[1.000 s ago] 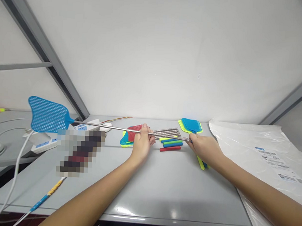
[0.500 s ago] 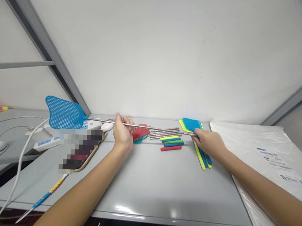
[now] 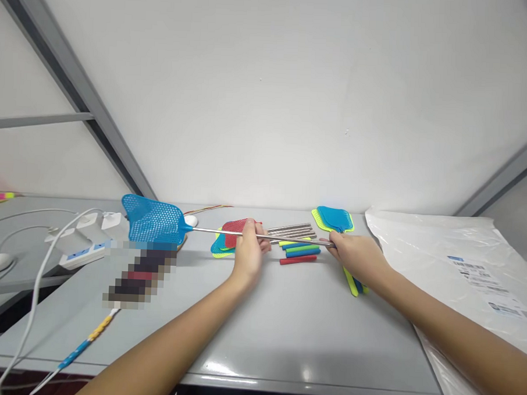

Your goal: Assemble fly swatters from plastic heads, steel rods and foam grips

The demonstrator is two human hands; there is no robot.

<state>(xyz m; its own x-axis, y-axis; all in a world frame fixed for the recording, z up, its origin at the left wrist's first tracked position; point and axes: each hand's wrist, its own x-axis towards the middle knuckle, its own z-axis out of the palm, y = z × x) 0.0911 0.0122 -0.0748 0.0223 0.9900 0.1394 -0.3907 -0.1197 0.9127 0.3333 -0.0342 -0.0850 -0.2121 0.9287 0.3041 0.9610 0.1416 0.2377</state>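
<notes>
A blue fly swatter (image 3: pixel 155 221) is held nearly level above the table, its mesh head to the left and its thin metal rod running right. My left hand (image 3: pixel 249 252) is closed around the rod, palm turned up. At the rod's right end my right hand (image 3: pixel 359 255) grips the swatter, hiding its handle. Behind my left hand lies a pile of red, green and blue swatter heads (image 3: pixel 235 234). Several loose metal rods (image 3: pixel 292 229) and coloured handles (image 3: pixel 300 250) lie between my hands. Beyond my right hand are stacked blue and yellow-green swatters (image 3: pixel 333 217), partly covered by it.
A phone (image 3: pixel 142 276), blurred out, lies on the left of the grey table (image 3: pixel 257 331), with a cable wrapped in blue and yellow (image 3: pixel 82 347). Further left are a power strip (image 3: pixel 84 254) and white cords. A white plastic mailer (image 3: pixel 468 299) covers the right side.
My left hand and the swatter head have moved right, towards my right hand. The rod showing between my hands is shorter. More of the swatter-head pile is visible.
</notes>
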